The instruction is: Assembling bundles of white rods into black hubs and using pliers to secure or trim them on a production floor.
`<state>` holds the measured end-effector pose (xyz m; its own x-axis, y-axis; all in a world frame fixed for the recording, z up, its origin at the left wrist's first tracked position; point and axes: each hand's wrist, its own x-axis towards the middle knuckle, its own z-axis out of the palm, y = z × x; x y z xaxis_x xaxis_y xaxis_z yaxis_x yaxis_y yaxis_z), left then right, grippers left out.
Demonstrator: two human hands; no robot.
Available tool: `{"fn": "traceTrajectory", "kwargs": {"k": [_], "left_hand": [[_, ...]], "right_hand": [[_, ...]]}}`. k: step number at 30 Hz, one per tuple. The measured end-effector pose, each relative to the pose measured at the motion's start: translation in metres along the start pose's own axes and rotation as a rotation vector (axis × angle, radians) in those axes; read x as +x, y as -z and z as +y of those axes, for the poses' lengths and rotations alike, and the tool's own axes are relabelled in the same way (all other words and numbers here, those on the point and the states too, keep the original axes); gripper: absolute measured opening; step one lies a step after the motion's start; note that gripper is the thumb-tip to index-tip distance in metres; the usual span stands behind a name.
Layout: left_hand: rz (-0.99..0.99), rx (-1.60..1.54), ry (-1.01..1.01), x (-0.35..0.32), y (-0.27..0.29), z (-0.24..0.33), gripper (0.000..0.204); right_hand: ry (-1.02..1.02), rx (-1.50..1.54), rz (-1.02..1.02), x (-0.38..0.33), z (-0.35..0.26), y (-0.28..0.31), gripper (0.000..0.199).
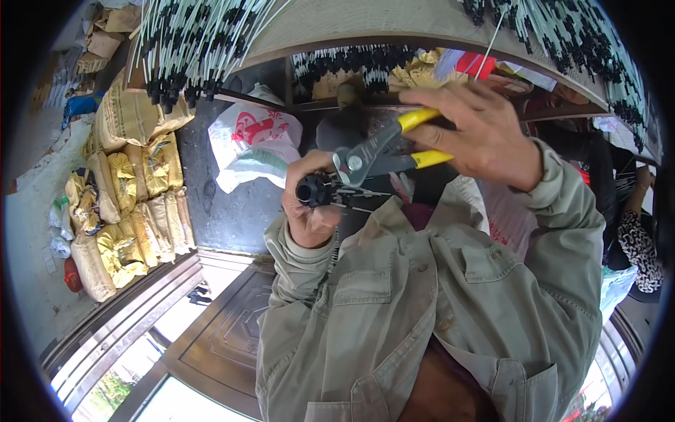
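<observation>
My left hand [307, 214] is closed round a bundle of black-ended pieces [314, 190], whose thin pale stems [360, 193] stick out to the right. My right hand [481, 133] grips wire cutters [383, 151] by their yellow handles, which are spread apart. The cutters' head lies over the top of the bundle, beside the left hand's fingers. Whether the blades touch a stem I cannot tell.
Pale rods with black ends are heaped on the table [365, 24] at the far left and far right. A white bag with red print [253, 137] sits on the floor. Yellow and tan sacks [130, 211] line the left. Another person's patterned sleeve [638, 243] shows at right.
</observation>
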<state>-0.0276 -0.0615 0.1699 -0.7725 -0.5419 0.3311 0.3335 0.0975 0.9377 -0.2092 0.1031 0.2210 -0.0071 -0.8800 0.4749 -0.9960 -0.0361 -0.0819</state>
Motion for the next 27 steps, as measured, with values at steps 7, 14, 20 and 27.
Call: {"fn": "traceTrajectory", "kwargs": {"k": [7, 14, 20, 27], "left_hand": [[-0.159, -0.046, 0.007, 0.004, 0.0, 0.004, 0.069], [-0.303, -0.204, 0.007, 0.008, 0.007, 0.0, 0.066], [-0.31, -0.19, -0.002, 0.011, 0.006, -0.001, 0.067], [-0.134, -0.058, 0.029, 0.006, -0.002, 0.009, 0.065]], "right_hand": [[0.081, -0.297, -0.079, 0.017, -0.003, 0.025, 0.035], [0.119, -0.446, -0.126, 0.033, -0.006, 0.035, 0.031], [0.172, -0.431, -0.131, 0.028, 0.001, 0.041, 0.029], [0.231, -0.35, -0.244, 0.029, 0.007, 0.037, 0.019]]}}
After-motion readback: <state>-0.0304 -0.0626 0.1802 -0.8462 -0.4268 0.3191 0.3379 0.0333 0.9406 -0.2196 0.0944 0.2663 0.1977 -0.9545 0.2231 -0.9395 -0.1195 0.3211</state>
